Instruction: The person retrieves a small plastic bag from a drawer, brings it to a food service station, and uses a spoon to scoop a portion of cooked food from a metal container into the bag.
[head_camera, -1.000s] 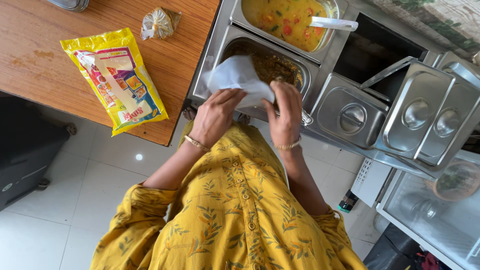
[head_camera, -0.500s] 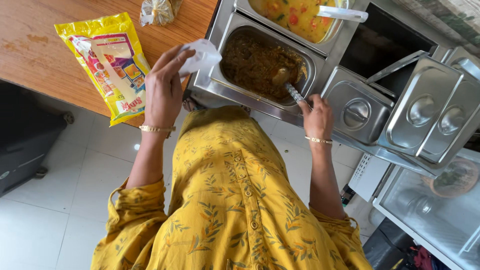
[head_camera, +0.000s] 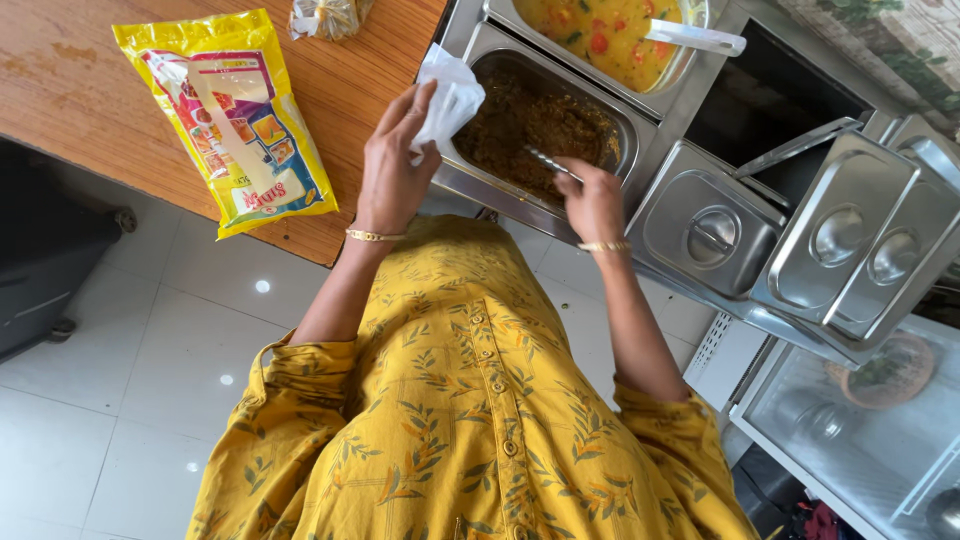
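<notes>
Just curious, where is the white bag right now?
In the head view, the white bag is in the left hand, over the near-left corner of the brown-food tray.

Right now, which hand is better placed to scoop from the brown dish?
Probably the right hand: its grip is already on the metal spoon over the brown food pan. The left hand is occupied holding a white bag.

L hand (head_camera: 392, 170) raised, R hand (head_camera: 594, 200) gripping.
</notes>
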